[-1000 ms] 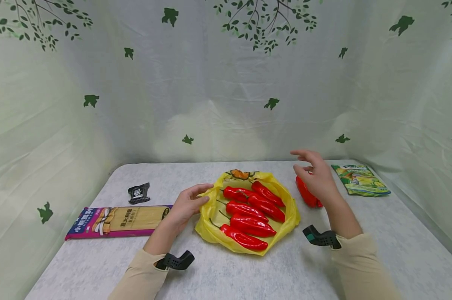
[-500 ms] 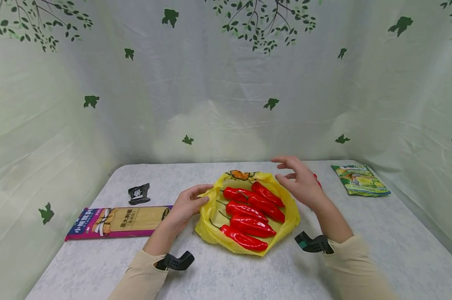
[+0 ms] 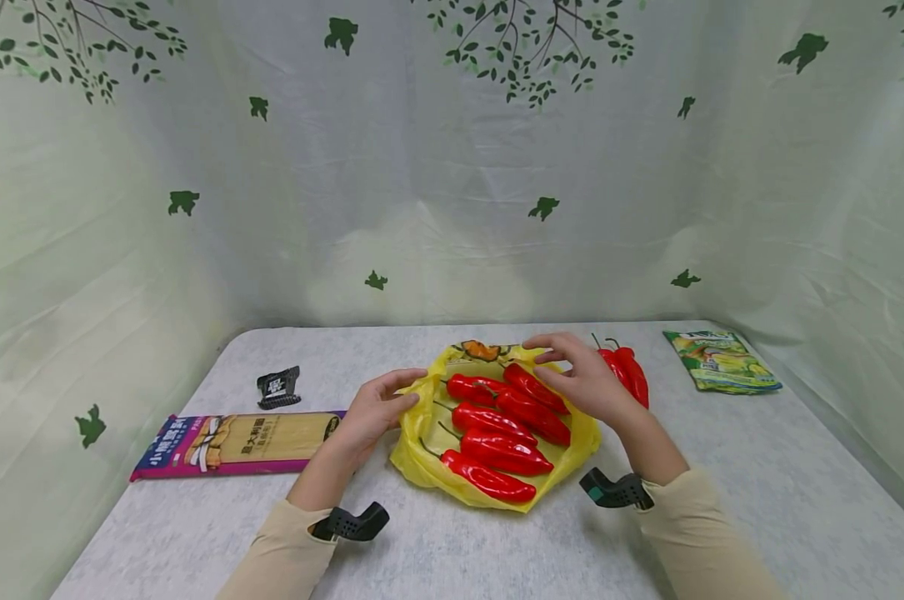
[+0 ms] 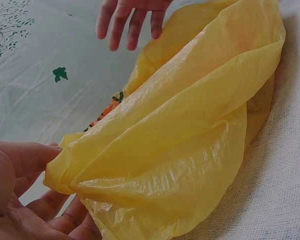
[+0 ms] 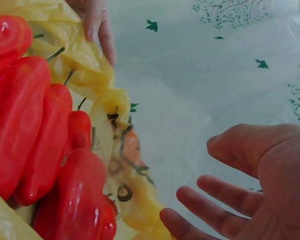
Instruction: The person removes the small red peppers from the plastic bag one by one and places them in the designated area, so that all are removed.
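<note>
In the head view a yellow plastic bag (image 3: 419, 468) stands with its mouth spread wide, several red chili peppers (image 3: 500, 451) lying inside. My left hand (image 3: 374, 410) holds its left rim; the left wrist view shows the thumb and fingers pinching a fold of the yellow film (image 4: 155, 165). Over the far right rim hovers my right hand (image 3: 582, 380), its fingers spread and nothing between them, as the right wrist view also shows. Two more red peppers (image 3: 633, 372) lie on the table just beyond that hand, their lower parts partly behind it.
To the left lies a long packet of pasta (image 3: 260, 443), with a small black packet (image 3: 277, 387) behind it. A green and yellow packet (image 3: 721, 361) rests at the back right. A pale leaf-printed curtain (image 3: 452, 250) rises behind the table.
My right hand has moved left from over the loose peppers to the bag's far right rim, uncovering those two peppers. The left hand and bag have stayed put.
</note>
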Demonstrator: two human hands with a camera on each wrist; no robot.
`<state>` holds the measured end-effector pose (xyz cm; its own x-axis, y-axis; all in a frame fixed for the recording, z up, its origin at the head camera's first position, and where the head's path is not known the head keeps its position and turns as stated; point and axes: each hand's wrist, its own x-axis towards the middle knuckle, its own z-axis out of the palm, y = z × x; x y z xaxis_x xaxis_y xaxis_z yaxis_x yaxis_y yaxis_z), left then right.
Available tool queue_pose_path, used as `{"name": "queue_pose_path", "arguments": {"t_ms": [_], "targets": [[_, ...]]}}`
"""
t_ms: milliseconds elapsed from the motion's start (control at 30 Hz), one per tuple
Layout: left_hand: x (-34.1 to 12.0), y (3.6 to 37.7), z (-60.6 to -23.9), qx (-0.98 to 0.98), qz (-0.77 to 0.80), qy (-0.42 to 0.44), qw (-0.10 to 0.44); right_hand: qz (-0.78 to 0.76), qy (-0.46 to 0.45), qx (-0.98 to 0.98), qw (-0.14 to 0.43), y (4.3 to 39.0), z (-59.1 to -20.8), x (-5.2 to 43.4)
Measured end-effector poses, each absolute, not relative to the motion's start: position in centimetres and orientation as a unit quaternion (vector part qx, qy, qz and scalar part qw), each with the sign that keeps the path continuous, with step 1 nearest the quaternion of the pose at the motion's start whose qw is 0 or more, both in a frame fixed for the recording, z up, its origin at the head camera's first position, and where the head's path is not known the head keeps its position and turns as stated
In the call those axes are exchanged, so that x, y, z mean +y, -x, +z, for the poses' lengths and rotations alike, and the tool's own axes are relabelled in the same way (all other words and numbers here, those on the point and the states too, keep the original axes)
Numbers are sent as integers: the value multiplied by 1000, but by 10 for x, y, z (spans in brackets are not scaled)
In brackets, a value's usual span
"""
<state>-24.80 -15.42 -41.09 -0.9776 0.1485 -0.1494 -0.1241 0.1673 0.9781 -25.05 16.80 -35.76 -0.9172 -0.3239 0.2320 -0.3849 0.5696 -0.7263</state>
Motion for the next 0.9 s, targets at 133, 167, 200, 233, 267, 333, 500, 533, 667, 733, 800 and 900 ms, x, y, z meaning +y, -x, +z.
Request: {"name": "queue_pose_path", "arguments": {"t_ms": [133,167,200,233,267,333,500,533,667,733,800,900], "targets": [[-154,248,-410,757,645,-11,105,418,-199,-886,16,252,-362,167],[-154,248,-410,757,645,-11,105,418,-200,-886,9,253,-363,166],[-154,248,-410,757,645,-11,105,416,-202,-887,2,253,-365,166],[-154,248,-410,757,644,-11,105,415,-203,-887,-6,254,-366,165],[-154,248,-411,757,645,-10,105,414,-204,-887,-15,254,-368,164],[-155,248,-411,757,644,-9,105,411,-203,-888,-31,255,-371,163],[-155,248,-412,757,645,-9,106,402,-192,-893,-63,257,-379,160],[-155,248,-412,756,645,-8,107,402,-190,-893,-68,258,-380,160],[-155,249,-413,755,647,-3,108,398,-197,-892,-80,261,-386,160],[-155,249,-413,755,647,-5,107,396,-203,-892,-84,262,-389,160],[-155,249,-413,754,648,-4,108,388,-208,-894,-87,262,-390,160],[-155,249,-412,754,648,-7,108,380,-205,-897,-94,263,-391,160]]}}
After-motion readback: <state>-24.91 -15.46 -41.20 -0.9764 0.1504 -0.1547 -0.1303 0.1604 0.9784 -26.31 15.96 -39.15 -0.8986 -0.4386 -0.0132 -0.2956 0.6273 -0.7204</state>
